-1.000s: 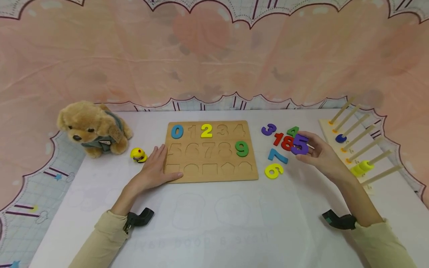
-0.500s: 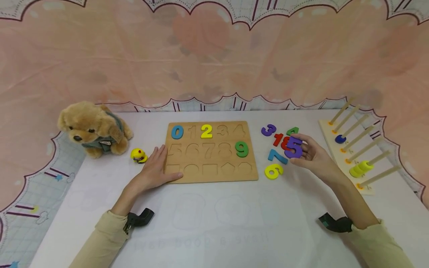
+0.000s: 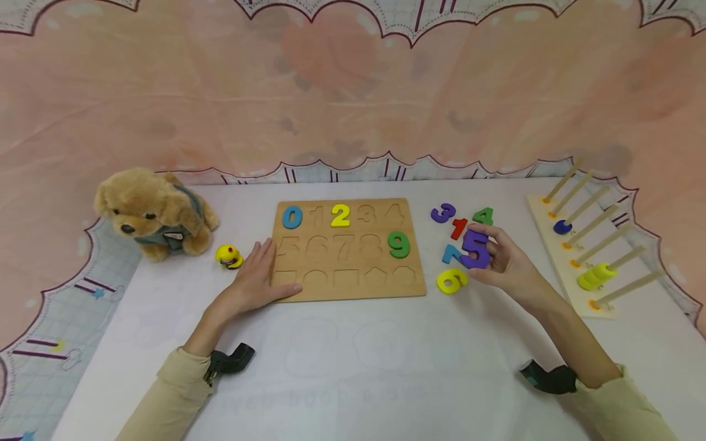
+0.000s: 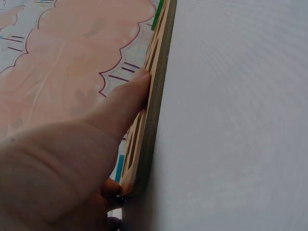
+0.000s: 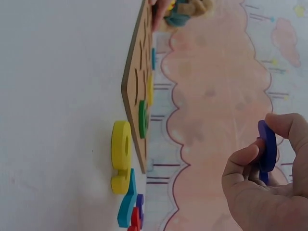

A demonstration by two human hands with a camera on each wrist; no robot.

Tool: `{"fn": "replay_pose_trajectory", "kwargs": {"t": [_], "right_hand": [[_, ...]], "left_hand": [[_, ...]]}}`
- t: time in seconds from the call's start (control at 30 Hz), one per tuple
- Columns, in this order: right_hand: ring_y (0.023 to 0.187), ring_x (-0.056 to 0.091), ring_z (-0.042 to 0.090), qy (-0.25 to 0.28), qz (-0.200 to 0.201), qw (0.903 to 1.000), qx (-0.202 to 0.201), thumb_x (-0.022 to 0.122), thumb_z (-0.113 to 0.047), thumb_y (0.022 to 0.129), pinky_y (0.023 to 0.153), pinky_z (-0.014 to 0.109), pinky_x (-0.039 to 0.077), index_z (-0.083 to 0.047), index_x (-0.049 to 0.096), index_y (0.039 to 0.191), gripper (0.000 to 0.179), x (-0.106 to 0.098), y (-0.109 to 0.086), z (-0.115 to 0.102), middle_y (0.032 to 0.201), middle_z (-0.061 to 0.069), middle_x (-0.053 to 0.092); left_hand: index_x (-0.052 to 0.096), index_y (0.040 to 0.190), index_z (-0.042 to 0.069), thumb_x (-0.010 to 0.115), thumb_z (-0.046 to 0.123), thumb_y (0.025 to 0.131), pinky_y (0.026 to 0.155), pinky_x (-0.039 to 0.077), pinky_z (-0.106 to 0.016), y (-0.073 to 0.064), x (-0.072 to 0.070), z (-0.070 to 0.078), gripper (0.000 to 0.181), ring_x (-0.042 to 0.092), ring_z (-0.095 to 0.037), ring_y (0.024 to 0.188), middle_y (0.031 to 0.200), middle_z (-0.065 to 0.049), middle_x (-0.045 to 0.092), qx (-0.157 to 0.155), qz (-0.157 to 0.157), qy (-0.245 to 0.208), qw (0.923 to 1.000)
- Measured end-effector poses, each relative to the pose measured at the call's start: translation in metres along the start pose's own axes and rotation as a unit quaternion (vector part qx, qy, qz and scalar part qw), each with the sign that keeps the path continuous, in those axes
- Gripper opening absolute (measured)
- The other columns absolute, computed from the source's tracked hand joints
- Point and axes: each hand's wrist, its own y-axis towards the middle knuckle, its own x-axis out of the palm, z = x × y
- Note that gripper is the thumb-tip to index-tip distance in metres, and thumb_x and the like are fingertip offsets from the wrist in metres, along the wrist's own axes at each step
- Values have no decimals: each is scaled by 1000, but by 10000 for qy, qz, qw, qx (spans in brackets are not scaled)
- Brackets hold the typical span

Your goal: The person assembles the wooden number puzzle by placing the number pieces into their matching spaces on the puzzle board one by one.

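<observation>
Head view gives me both bare hands working over a white table, and I take the wooden number board as my landmark. To the right of the board, the right hand pinches a purple five, its thumb and fingers clamped on the number's right side; my right wrist view shows that piece held up off the table. At the board's left edge rests the left hand, its fingers extended and lying close together along that edge, the thumb spread apart over the near left corner; the left wrist view shows me that thumb touching the board from its near side. On the board I can see a blue zero and a yellow two in the far row, and a green nine at the right end of the middle row. Loose numbers lie right of the board: a purple three, a red one, a green four, a blue seven partly hidden behind the five from where I look, and a yellow six near the board's near right corner. Well left of the board sits a stuffed dog, with a small yellow toy between them. Well right of the board stands a peg rack.
</observation>
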Motion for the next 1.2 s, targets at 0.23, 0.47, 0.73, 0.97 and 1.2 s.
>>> {"fn": "replay_pose_trajectory", "kwargs": {"t": [0.23,0.47,0.73,0.97,1.2], "right_hand": [[98,61,2,-15,54,10000,82,63,5,89,83,14,55,-18,38,140,61,8,-1,-5,116,-3,57],[103,62,2,-69,32,9999,-73,65,7,87,85,15,55,-12,42,140,60,19,-3,-4,123,-5,54],[108,58,0,-980,45,9947,-305,71,3,84,89,11,52,-3,41,139,64,33,-7,-11,133,-3,47],[106,56,3,-1531,91,9877,-309,73,-3,84,91,8,48,-5,46,139,61,42,-5,-13,125,3,46],[113,54,21,-2029,278,9787,122,71,-20,89,87,10,50,-13,45,144,61,53,11,-17,134,9,49]], "left_hand": [[1,155,-1,67,58,82,119,3,-63,3,-1,1,115,-7,-43,150,163,-23,-1,-35,-8,9,10000],[0,155,-1,67,58,82,119,2,-64,1,-1,-1,115,-8,-43,150,163,-23,-2,-51,-62,-12,10000],[1,155,-2,67,59,82,119,3,-63,0,-1,-1,115,-7,-43,150,163,-23,-2,-46,-32,31,10000],[3,154,-3,67,58,82,119,3,-64,0,0,0,114,-6,-44,150,162,-24,0,-2,4,-15,10000],[2,155,-1,67,59,82,120,4,-63,0,1,-1,115,-7,-42,150,163,-22,-1,-49,-23,8,10000]]}}
